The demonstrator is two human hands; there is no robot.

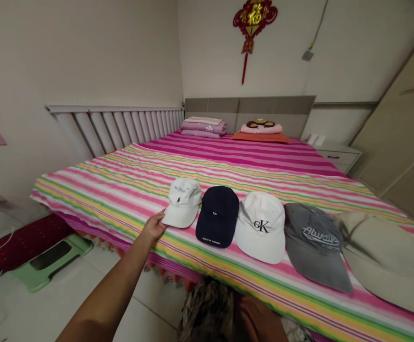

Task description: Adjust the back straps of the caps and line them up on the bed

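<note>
A left hand (156,225) pinches the brim of a white cap (183,202) at the left end of a row on a bed (103,178), beside a navy cap (217,223), CK cap (260,240), gray cap (312,261) and beige hat (385,261). The right hand (262,318) is dim, its grip unclear.

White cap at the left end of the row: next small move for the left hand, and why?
I'd probably open the left hand and release the brim. The white cap appears to rest on the striped sheet, crown up, right beside the navy cap, brim toward the bed's near edge like the others.
</note>
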